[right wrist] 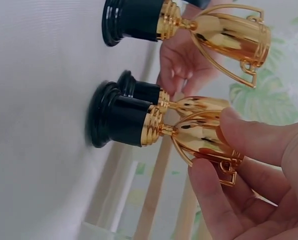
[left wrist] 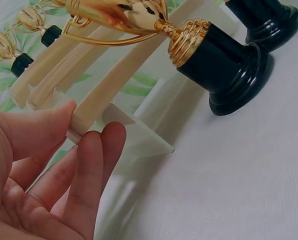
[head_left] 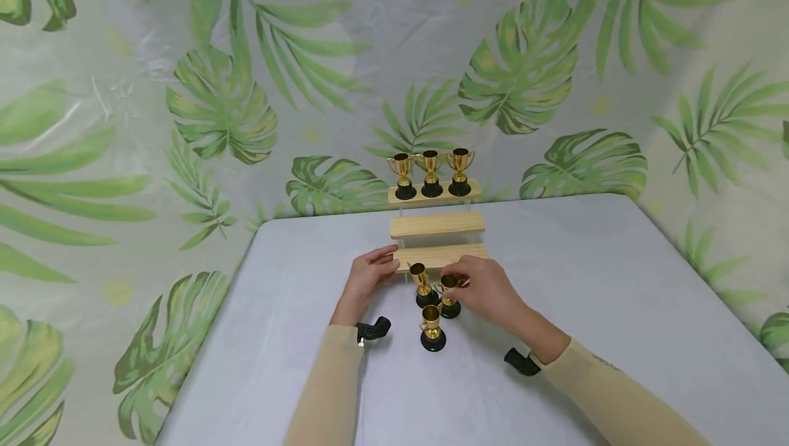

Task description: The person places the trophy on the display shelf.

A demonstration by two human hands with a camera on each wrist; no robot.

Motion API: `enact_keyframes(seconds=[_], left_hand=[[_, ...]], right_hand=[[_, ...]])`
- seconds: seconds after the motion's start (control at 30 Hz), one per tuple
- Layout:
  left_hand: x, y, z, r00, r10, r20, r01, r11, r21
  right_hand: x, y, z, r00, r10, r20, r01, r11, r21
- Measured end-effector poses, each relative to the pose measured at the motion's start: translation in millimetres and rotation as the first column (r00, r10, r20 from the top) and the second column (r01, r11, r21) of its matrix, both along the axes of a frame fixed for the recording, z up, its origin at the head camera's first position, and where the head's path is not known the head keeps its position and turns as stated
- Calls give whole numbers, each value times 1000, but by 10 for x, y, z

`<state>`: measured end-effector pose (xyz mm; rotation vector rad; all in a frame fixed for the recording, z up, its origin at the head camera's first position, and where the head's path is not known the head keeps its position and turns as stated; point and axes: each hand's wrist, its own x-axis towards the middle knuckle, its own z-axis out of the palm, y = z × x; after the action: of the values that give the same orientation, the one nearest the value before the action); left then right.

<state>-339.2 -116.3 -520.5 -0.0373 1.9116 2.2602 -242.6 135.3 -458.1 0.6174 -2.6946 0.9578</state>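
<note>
My right hand [head_left: 490, 288] pinches a small gold trophy cup [right wrist: 196, 134] by its bowl and handle, its black base at the white tabletop. Two more such trophies stand close by: one trophy [head_left: 425, 296] just behind it, another trophy [head_left: 433, 338] nearer the front. At the left end of a wooden tiered stand [head_left: 440, 255], my left hand [head_left: 365, 280] grips the lowest board between thumb and fingers. In the left wrist view the thumb and fingertips hold that board's end [left wrist: 86, 117], above a clear side support [left wrist: 139, 132].
Three gold trophies [head_left: 431, 173] stand in a row on the stand's top board [head_left: 474, 190]. Below them is the bare middle board [head_left: 437, 225]. A leaf-patterned sheet [head_left: 419, 35] hangs behind the white table [head_left: 592, 295]. A black camera mount [head_left: 522, 362] sits at the right wrist.
</note>
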Motion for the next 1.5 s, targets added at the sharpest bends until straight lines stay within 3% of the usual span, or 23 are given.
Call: enact_keyframes(seconds=[0.57,0.73,1.5], left_hand=[[20,-3,57,999,-32,0,32,999,-2],[14,13,48,1000,-1,-8,1,1000,-3],[20,13,41,1000,3,-12,-3,1000,-14]], right_hand=[[66,88,137,1000,-30,3,30,999,-11],[59,134,184,999,-34,-13,34,999,-13],[-1,237,432,997,-60,-45,59,998,-20]])
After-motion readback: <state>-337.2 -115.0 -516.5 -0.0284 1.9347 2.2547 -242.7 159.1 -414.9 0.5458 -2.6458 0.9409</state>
